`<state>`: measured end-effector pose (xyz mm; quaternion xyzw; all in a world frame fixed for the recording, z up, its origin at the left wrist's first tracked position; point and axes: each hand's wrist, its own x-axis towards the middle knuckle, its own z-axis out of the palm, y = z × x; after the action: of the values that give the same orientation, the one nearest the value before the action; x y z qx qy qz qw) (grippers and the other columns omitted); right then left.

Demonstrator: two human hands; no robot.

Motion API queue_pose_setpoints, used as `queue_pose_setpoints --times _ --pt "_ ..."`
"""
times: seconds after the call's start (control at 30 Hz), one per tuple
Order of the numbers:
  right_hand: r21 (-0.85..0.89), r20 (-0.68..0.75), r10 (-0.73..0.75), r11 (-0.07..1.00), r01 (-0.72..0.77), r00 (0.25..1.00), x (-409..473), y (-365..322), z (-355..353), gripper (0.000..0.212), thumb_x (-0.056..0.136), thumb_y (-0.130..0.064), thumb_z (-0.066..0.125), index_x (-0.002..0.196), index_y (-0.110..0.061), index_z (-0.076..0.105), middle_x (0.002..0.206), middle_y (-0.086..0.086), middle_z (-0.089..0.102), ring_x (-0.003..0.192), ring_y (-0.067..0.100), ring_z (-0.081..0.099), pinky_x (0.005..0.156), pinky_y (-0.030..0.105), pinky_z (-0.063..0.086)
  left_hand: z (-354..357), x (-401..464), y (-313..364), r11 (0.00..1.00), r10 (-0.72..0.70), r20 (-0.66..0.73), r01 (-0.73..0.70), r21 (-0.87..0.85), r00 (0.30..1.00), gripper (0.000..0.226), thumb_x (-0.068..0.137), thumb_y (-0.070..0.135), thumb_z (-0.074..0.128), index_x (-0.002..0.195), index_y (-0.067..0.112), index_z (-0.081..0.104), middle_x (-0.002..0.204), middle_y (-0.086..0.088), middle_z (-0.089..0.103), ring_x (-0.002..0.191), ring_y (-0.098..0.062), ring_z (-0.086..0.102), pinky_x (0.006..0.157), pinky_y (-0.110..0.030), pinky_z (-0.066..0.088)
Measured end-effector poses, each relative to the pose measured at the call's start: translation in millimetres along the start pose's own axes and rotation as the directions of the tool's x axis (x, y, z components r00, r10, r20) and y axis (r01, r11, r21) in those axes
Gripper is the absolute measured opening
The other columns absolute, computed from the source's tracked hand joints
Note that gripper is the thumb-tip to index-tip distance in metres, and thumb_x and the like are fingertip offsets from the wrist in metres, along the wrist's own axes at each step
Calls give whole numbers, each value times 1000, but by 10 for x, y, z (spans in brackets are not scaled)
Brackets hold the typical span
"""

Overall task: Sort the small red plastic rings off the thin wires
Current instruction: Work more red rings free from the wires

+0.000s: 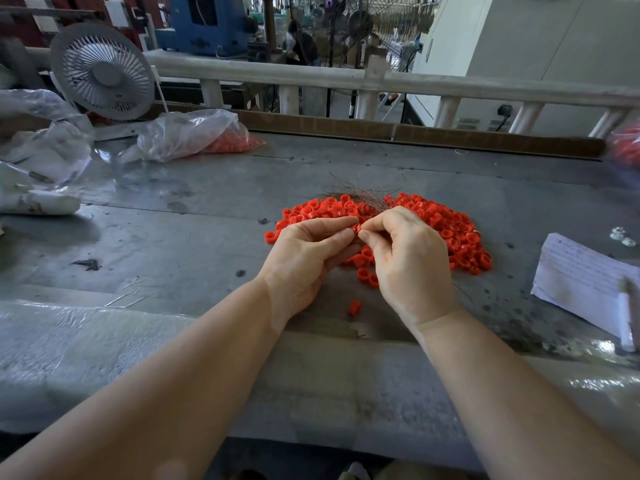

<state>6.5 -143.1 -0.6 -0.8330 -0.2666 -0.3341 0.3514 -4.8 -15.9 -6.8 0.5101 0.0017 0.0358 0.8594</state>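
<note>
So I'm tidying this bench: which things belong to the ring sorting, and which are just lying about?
In use: left hand, right hand, red rings, thin wires.
Lying about: white fan, plastic bag of red parts, written paper, crumpled plastic.

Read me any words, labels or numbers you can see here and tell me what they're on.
None can be read.
Paper sheet at the right of the table: lines of handwriting, too small and blurred to read.
Blue machine at the back: no legible label.
</note>
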Motion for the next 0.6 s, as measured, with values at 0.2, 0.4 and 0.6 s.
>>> queue_pose_setpoints --times 0.2,0.4,0.6 --pt "-29 19 -79 996 80 997 1 -1 -5 4 79 -1 64 75 1 65 73 11 63 70 26 61 64 39 53 -12 -2 2 999 -42 5 42 -15 999 18 83 -8 54 94 -1 66 79 -8 72 73 -12 69 62 -16 54" --pt "14 9 -39 999 39 999 1 -4 -1 5 81 0 64 77 0 65 75 9 63 72 22 60 67 35 52 -11 -2 18 994 -81 1 81 -67 997 17 83 -6 54 95 -1 65 78 -8 72 72 -12 70 62 -17 55" --pt "131 24 92 987 -95 995 9 -8 5 6 85 -5 63 81 -3 67 79 3 63 76 16 59 72 31 51 -28 3 15 992 -89 15 90 -93 996 17 73 1 60 88 4 68 77 -8 73 71 -13 70 60 -17 54"
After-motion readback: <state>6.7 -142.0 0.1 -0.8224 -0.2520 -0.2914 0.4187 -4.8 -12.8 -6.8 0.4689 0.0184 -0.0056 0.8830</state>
